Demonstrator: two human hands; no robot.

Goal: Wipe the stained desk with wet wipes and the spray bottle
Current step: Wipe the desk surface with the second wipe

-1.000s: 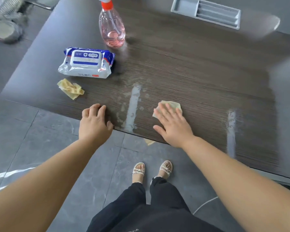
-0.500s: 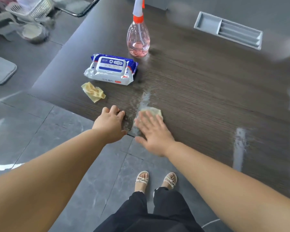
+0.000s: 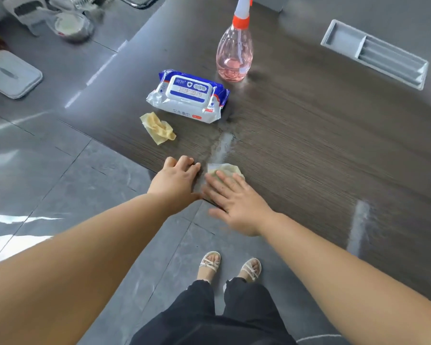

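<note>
The right hand (image 3: 237, 202) lies flat just below the middle of the frame, fingers straight and spread, pressing a yellowish wipe (image 3: 226, 168) onto the near edge of the dark wood-grain desk (image 3: 309, 145). Only the top of the wipe shows past the fingertips. Just to its left, the left hand (image 3: 176, 181) rests on the same edge with its fingers loosely bent on the top. It holds nothing, and I cannot tell whether the thumb hooks under the edge.

A pale wet streak (image 3: 224, 145) runs up the desk from the wipe toward the centre of the frame. Left of the streak lies a crumpled used wipe (image 3: 158, 128), apart from both hands. Just above it is the pack of wet wipes (image 3: 189, 95), blue and white, with its flap down. Above the pack, near the top centre, the spray bottle (image 3: 234, 53) stands upright with pink liquid in its lower part. A grey slotted tray (image 3: 373, 54) sits in the desk at the upper right, and a second pale streak (image 3: 358, 220) marks the desk at the right.

Grey floor tiles (image 3: 60, 183) fill the left of the frame. Sandalled feet (image 3: 230, 266) and black trousers (image 3: 209, 317) show at the bottom centre.
</note>
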